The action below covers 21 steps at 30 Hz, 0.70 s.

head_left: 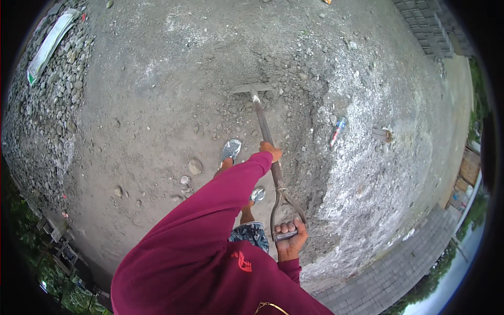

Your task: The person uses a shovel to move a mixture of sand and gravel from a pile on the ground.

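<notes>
A shovel (263, 122) slants away from me, its grey blade (252, 88) down at the loose, gravelly soil ahead. Midway along the shaft, my left hand (272, 151) is wrapped round it. Closer to my body, my right hand (292, 237) grips the crossbar of the D-shaped handle (278, 202), with its fingers curled over the bar. Both forearms are in maroon sleeves. The lower edge of the blade meets the ground, and how deep it sits cannot be made out.
My feet (231, 149) stand left of the shaft, near a round stone (195, 166). To the right are a whitish mound (362, 173), a blue-and-red tube (338, 131) and a short wood block (382, 135). Pebbles (63, 100) and a pale sack (50, 47) lie far left; stacked grey blocks (388, 268) border the right.
</notes>
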### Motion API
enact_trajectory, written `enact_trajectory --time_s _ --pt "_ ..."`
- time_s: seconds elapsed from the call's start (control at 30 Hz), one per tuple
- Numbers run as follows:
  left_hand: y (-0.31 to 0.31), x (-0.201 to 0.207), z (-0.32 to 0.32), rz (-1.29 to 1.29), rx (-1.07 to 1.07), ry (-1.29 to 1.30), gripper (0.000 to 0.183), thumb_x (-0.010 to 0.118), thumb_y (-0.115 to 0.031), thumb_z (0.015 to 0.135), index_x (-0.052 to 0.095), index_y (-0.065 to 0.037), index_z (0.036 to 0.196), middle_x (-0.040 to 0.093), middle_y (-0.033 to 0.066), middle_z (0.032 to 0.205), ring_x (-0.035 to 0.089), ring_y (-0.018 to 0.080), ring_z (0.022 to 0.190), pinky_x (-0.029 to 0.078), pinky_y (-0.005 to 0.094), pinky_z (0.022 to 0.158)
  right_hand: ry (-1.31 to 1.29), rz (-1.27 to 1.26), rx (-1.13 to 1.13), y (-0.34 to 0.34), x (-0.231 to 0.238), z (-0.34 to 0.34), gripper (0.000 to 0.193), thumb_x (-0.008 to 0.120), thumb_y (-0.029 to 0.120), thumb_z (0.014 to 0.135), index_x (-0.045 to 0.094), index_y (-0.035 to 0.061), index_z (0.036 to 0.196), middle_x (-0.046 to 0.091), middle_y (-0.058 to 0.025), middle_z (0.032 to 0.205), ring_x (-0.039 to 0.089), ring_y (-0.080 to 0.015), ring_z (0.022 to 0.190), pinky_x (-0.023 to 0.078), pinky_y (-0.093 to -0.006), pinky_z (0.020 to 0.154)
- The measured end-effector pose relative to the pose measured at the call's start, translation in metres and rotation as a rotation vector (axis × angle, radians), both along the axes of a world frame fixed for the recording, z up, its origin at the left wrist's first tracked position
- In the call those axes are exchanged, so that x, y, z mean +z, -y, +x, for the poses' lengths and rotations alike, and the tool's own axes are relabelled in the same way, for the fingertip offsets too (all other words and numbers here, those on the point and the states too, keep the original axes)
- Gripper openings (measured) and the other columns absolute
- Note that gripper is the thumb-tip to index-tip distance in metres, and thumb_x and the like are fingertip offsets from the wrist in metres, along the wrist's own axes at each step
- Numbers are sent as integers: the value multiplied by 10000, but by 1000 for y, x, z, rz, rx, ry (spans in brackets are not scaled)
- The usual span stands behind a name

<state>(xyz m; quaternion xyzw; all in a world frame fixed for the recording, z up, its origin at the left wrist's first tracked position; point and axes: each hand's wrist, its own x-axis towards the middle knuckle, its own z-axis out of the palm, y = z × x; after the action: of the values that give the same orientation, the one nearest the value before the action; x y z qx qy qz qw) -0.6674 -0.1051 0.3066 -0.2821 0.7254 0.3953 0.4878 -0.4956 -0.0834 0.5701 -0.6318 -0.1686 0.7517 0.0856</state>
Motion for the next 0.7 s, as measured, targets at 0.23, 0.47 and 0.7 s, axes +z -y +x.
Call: enact_trajectory --time_s 0.23,0.47,0.7 --pt "-28 55 66 184 115 202 688 677 -263 738 318 135 1168 559 314 1106 596 391 1021 491 387 876 -99 165 146 -14 80 27 276 552 222 846 445 124 612 410 10 504 441 -164 447 406 -356 519" --pt "-36 28 -52 145 21 -213 708 639 -242 760 264 144 1221 530 350 1119 572 428 1040 460 407 917 -290 154 96 -26 -10 -16 308 527 255 877 410 143 615 343 32 504 405 -142 446 391 -338 510" --pt "-37 -58 -191 139 -192 -140 635 667 -208 684 433 132 1166 585 290 1099 608 342 1033 500 377 868 -318 -57 -55 -32 -104 -117 287 597 204 842 456 137 601 442 15 513 445 -164 494 400 -370 602"
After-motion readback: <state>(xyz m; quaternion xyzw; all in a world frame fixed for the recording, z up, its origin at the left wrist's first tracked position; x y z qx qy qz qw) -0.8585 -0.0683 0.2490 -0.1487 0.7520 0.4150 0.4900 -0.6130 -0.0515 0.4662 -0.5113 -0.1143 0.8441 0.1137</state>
